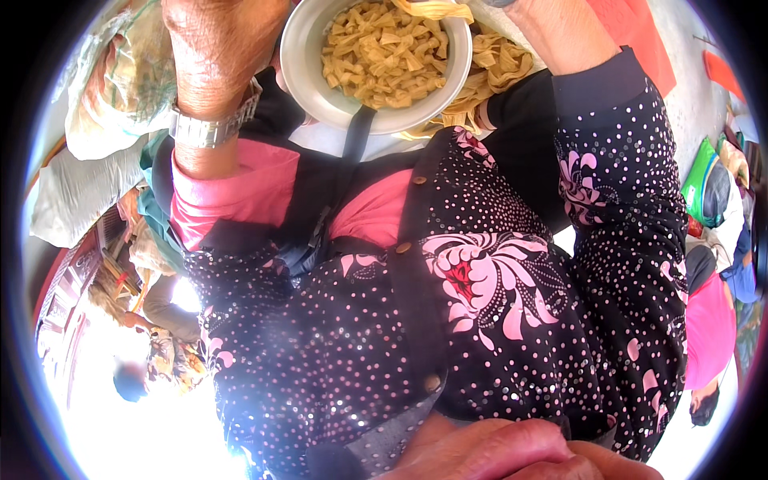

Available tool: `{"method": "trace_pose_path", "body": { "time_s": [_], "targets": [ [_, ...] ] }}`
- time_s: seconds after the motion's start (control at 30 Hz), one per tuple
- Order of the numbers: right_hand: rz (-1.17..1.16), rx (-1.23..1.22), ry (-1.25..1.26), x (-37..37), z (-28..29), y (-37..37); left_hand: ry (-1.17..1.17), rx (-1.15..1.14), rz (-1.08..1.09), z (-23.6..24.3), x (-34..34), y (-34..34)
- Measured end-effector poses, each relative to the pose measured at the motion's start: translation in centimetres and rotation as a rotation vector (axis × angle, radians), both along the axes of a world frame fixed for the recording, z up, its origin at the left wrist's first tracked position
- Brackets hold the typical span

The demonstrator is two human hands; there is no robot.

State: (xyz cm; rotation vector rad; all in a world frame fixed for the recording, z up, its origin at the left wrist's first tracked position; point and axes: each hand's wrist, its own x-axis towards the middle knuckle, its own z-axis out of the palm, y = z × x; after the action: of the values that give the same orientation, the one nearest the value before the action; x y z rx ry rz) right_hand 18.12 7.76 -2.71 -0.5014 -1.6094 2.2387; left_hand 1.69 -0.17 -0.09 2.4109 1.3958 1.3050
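A silver metal bowl (291, 60) at the top holds several cut, pale-yellow pieces (376, 60). A long yellowish strip (428, 11) lies over its far rim, and more loose strips (500, 60) are bunched beside it on the right. My left hand (220, 32), with a metal watch at the wrist, is at the top edge left of the bowl; its fingers are cut off by the frame. My right hand (512, 10) is at the top edge near the long strip, almost wholly outside the picture, so its grip is hidden.
Bulging sacks (112, 88) and a pale bundle (80, 192) lie at the left. An orange-red object (632, 40) is at the upper right, with bags (704, 184) below it. A person in pink (708, 328) is at the right; another person (168, 312) is at the lower left.
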Motion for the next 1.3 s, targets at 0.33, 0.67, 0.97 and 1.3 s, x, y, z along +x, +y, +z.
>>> {"method": "trace_pose_path", "body": {
  "time_s": [0.33, 0.67, 0.97, 1.3],
  "targets": [
    [0.010, 0.216, -0.175, 1.0, 1.4, -0.5, -0.560, -0.407, -0.063, -1.0, 1.3, -0.8],
    [-0.085, 0.350, 0.073, 1.0, 1.7, -0.9, -1.122, -0.634, -0.270, -0.1, 1.2, -0.5],
    [-0.098, 0.302, 0.207, 1.4, 2.2, -0.2, -1.308, -0.650, -0.669, -0.5, 1.6, -0.2],
    [-0.186, 0.167, 0.076, 1.6, 0.8, -0.4, -0.817, -0.573, -0.190, 0.9, 1.5, -0.3]
  ]
}}
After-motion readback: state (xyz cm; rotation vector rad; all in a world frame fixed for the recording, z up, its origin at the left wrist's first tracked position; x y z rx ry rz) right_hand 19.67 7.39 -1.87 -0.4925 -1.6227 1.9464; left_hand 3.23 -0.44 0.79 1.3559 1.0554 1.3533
